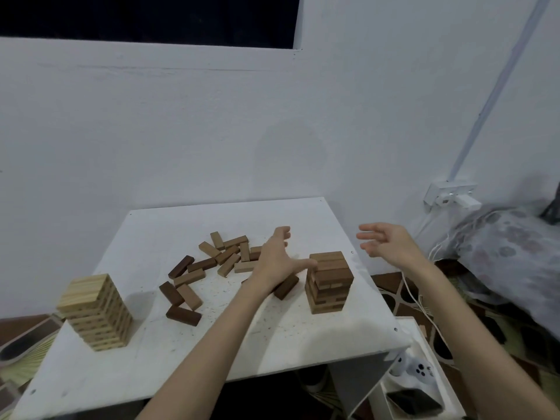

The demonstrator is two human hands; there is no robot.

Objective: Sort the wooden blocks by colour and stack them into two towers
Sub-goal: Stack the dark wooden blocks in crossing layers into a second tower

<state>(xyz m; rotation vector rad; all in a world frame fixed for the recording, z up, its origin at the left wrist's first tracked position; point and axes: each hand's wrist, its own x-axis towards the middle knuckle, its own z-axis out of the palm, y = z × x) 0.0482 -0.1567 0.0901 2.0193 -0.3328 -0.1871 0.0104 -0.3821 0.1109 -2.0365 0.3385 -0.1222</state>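
A tall tower of light pine blocks [97, 313] stands at the table's front left. A shorter tower of brown blocks [328, 283] stands at the right. Between them lies a loose scatter of brown and dark blocks [212, 262]. My left hand [277, 259] hovers open over the scatter, its thumb touching the upper left side of the brown tower. My right hand [388, 245] floats open to the right of that tower, fingers spread, holding nothing. One dark block [286, 287] lies partly hidden under my left wrist.
The white table [272, 344] stands against a white wall. Right of it are a wall socket with a cable [451, 198], a patterned pillow [509, 253], and a low white shelf with a game controller [419, 371]. A patterned floor shows below.
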